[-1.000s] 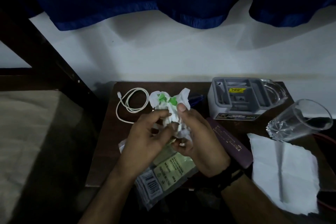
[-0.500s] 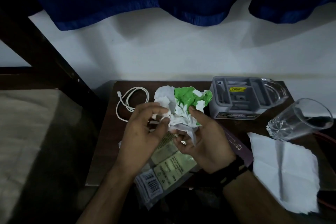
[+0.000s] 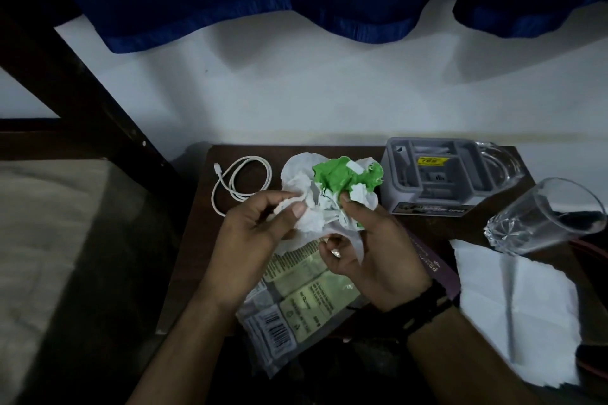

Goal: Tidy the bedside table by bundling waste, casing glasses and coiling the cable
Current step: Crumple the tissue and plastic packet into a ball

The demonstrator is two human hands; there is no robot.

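Note:
Above the dark wooden bedside table (image 3: 197, 256), both hands hold a crumpled wad of white tissue and green paper (image 3: 332, 184). My left hand (image 3: 253, 240) pinches its left white edge between thumb and fingers. My right hand (image 3: 371, 250) grips its right underside, thumb on the green part. Under my hands lies a clear plastic wrapper with a barcode (image 3: 296, 312). A loosely looped white cable (image 3: 243, 181) rests at the table's back left. A dark maroon glasses case (image 3: 437, 270) shows partly behind my right wrist.
A grey plastic box with a yellow label (image 3: 431, 174) stands at the back right, a glass dish (image 3: 503, 168) beside it. A clear drinking glass (image 3: 546, 217) is at the right. A flat white napkin (image 3: 516, 309) lies front right. A bed (image 3: 42, 256) is at the left.
The wad has been opened out, so much more of the green paper shows than a second ago. My hands have moved slightly apart on it.

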